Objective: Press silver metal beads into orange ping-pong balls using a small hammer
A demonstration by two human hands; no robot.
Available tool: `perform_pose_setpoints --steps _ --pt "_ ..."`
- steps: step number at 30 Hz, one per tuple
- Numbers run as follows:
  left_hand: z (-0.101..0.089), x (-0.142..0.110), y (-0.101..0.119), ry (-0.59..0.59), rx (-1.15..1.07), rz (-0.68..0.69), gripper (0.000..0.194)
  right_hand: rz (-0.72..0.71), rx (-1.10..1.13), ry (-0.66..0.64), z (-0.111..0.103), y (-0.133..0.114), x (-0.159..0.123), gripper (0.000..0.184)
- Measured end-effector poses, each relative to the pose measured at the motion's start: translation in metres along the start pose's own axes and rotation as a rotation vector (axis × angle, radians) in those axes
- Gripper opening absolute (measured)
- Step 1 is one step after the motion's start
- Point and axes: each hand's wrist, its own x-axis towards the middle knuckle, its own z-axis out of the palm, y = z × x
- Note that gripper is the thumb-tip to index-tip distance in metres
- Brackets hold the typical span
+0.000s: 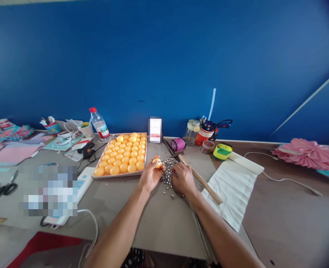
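My left hand [151, 175] is closed around an orange ball [157, 162], held just right of a tray [119, 176] filled with several rows of the same orange balls [124, 154]. My right hand [183, 179] rests knuckles up on a pile of small silver beads [168, 170] on the grey table; its fingers are curled into the pile and what they pinch is hidden. A few loose beads lie scattered in front of both hands.
Thin wooden sticks [200, 179] and a white cloth roll [233, 182] lie to the right. A purple tape roll [178, 144], a jar [192, 132], a red cup [203, 135] and a water bottle [99, 125] stand at the back. A power strip [83, 182], scissors [2, 190] and papers lie left.
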Motion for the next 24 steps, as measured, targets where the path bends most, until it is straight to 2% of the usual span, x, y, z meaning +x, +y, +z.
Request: perform_pose_setpoints --steps 2,9,12,20,24 --pt "0.0 -0.001 0.0 -0.026 -0.005 -0.018 0.031 0.02 0.029 0.008 -0.001 0.003 0.0 0.014" --pt "-0.002 -0.001 0.002 -0.05 -0.071 -0.037 0.028 -0.008 -0.059 -0.192 -0.001 -0.005 0.001 0.018" --pt "-0.003 -0.001 0.002 -0.061 -0.075 -0.054 0.029 -0.013 -0.067 -0.219 0.003 -0.008 0.001 0.017" --pt "-0.001 -0.002 0.003 -0.064 -0.113 -0.082 0.026 -0.062 -0.055 -0.122 0.012 -0.001 0.001 0.02" --pt "-0.003 -0.001 0.005 -0.049 -0.151 -0.089 0.025 -0.08 -0.003 -0.001 0.016 0.006 0.001 0.022"
